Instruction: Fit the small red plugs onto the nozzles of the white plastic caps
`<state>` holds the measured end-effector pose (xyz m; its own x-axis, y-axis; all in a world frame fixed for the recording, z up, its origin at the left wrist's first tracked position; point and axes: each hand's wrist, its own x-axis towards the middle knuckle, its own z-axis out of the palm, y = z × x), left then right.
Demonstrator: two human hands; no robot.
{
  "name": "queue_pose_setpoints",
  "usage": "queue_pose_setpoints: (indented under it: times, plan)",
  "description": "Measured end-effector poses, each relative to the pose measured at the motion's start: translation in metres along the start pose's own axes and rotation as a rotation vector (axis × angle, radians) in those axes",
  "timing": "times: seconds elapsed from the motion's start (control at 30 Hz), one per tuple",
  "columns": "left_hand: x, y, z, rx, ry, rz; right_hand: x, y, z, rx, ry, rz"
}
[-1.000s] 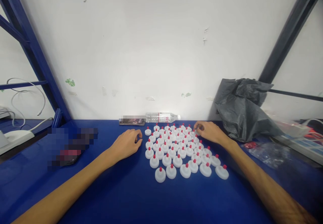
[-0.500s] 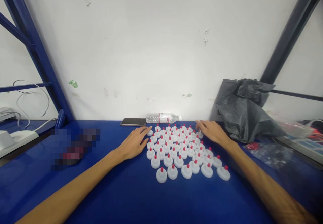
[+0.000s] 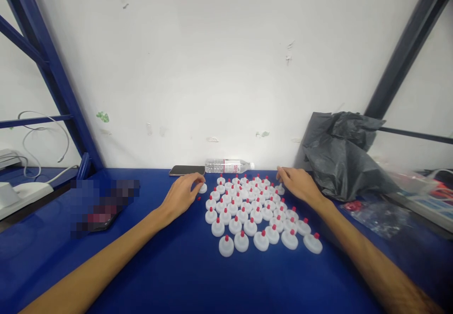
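Observation:
Many round white nozzle lids point(image 3: 241, 242), most with small red tips, stand in a cluster on the blue table point(image 3: 170, 267). At the cluster's left side my left hand point(image 3: 182, 192) has its fingers closed on a white lid point(image 3: 203, 188), pulled a little apart from the others. A small loose red tip point(image 3: 198, 199) lies just below that lid. My right hand point(image 3: 297, 183) is at the far right corner of the cluster, fingers bent together over a white lid point(image 3: 280, 189). Its fingertips are partly hidden, so what they pinch is unclear.
Behind the lids, a clear plastic bottle point(image 3: 228, 165) lies by the wall beside a dark phone point(image 3: 186, 169). A black plastic bag point(image 3: 341, 156) and clear wrapping point(image 3: 382, 215) are at the right. A pixelated dark item point(image 3: 106, 210) and a white power strip point(image 3: 26, 200) are at the left.
My left hand has drawn back to the left with the white lid, its fingers now curled in. The loose red tip has come into view. My right hand has barely shifted.

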<state>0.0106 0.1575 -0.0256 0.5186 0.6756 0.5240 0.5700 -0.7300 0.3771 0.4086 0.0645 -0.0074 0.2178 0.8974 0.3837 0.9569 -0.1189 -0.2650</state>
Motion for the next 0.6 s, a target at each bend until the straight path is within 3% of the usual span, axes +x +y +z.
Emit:
queue_pose_setpoints:
  times: [0.1, 0.23, 0.43, 0.6]
  plan:
    - [0.001, 0.004, -0.008, -0.015, 0.126, 0.056, -0.001, -0.006, -0.005, -0.006, 0.085, -0.054]
    - [0.0, 0.01, -0.013, 0.022, 0.235, 0.198, -0.011, -0.032, -0.014, 0.026, 0.14, -0.234]
    - [-0.009, 0.023, -0.002, -0.025, 0.28, 0.457, -0.041, -0.09, -0.019, 0.172, 0.19, -0.674]
    - [-0.018, 0.045, 0.009, -0.156, 0.296, 0.505, -0.054, -0.114, -0.017, 0.216, 0.111, -0.787]
